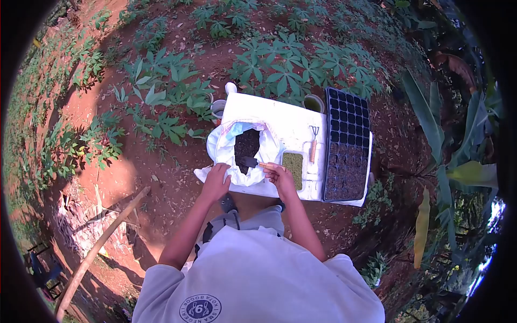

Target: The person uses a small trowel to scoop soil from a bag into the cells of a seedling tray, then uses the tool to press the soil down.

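Filling the bottom of the frame, our pale shirt (pixel 280 272) is lying closest to the camera, a round dark emblem (pixel 200 308) showing at its lower left. Beyond it, near the middle, we are holding both arms out toward an open white bag (pixel 216 146) that is standing on a white tabletop (pixel 299 119) and holding dark soil (pixel 247 143). Our right hand (pixel 281 177) is grasping the light handle of a small trowel (pixel 249 161), whose dark blade is pointing left into the bag's mouth, at the soil. Our left hand (pixel 217 182) is touching the bag's near rim, left of the trowel; whether its fingers are pinching the plastic or merely resting there, we cannot tell.

As we judge it, we are working at the scooping or loosening of the soil. The next move is probably calling for a firm right grip, a level blade and a steadied rim.

Right of the bag, a shallow tray (pixel 292 189) of green material is sitting near our right hand, and a small hand fork (pixel 313 151) is lying just beyond. Farther right, a black cell tray (pixel 348 119) is resting along the tabletop's edge, its lower cells holding what seems to be soil.
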Available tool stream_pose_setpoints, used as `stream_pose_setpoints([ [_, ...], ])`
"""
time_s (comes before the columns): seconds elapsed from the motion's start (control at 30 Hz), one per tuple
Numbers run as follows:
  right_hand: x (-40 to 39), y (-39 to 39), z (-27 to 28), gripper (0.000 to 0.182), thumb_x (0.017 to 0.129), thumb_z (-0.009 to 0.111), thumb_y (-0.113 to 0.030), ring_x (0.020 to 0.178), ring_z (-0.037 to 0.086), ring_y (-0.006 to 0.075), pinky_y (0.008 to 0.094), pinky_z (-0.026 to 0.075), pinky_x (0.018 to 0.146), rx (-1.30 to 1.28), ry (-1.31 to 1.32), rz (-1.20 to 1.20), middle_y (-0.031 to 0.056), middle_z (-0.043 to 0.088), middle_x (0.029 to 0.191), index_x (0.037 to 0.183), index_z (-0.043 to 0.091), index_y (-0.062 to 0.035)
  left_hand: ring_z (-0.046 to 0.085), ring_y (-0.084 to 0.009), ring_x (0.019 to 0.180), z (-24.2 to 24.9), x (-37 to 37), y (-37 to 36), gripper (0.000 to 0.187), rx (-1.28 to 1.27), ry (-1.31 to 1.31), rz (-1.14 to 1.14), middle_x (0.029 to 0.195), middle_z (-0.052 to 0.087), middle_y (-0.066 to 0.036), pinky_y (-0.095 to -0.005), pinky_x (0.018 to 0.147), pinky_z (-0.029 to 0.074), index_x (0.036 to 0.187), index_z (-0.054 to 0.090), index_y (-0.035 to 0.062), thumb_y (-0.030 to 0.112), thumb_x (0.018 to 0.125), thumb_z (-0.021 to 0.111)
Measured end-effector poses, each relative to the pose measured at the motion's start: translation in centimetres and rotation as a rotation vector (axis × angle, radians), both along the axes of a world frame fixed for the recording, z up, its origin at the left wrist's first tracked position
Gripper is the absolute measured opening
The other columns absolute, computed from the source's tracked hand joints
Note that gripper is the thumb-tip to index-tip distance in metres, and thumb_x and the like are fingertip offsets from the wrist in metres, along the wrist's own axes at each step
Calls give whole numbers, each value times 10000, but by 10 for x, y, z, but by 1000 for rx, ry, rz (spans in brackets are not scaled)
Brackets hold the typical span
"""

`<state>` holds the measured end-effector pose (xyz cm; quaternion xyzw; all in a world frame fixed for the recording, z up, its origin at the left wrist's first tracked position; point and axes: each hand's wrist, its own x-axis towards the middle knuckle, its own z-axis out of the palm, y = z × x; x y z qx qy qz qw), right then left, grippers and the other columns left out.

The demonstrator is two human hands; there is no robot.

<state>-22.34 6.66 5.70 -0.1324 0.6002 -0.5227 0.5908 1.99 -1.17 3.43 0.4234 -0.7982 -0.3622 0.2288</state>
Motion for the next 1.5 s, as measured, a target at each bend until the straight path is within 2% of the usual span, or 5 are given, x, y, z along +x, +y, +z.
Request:
stream_pose_setpoints([
  [0.27,-3,7,-1,360,989,430,-252,797,591,104,242,462,731,-36,-163,6,83,677,1000,1212,569,-6,504,-359,1188,7,5,15,388,38,-55,23,1241,557,-208,-421,1022,389,1216,545,-18,188,889,571],
  [0.77,-52,22,43,362,983,455,-249,786,585,124,262,462,733,-252,-370,-56,115,672,995,1203,554,21,511,-367,1194,30,14,19,390,175,-89,132,1238,567,-228,-412,1028,375,1241,543,-17,255,988,426],
  [1.03,-144,81,45,363,977,468,-219,785,597,126,253,489,740,-354,-375,-204,135,671,986,1211,543,48,524,-313,1177,74,-90,29,382,93,11,143,1235,572,-195,-382,1027,370,1249,550,-9,230,1008,375],
  [1.23,-232,132,46,367,978,468,-234,786,593,119,254,483,742,-379,-349,-321,123,673,989,1224,546,27,525,-343,1165,90,-214,55,353,-7,15,-51,1202,584,-201,-394,1032,373,1225,553,-15,202,1003,385],
  [1.5,-342,191,19,337,969,492,-219,769,598,109,231,473,712,-434,-224,-562,114,680,987,1206,570,8,476,-373,1246,65,-349,106,498,119,-154,-253,1299,537,-224,-410,1052,365,1322,487,7,271,909,575],
])
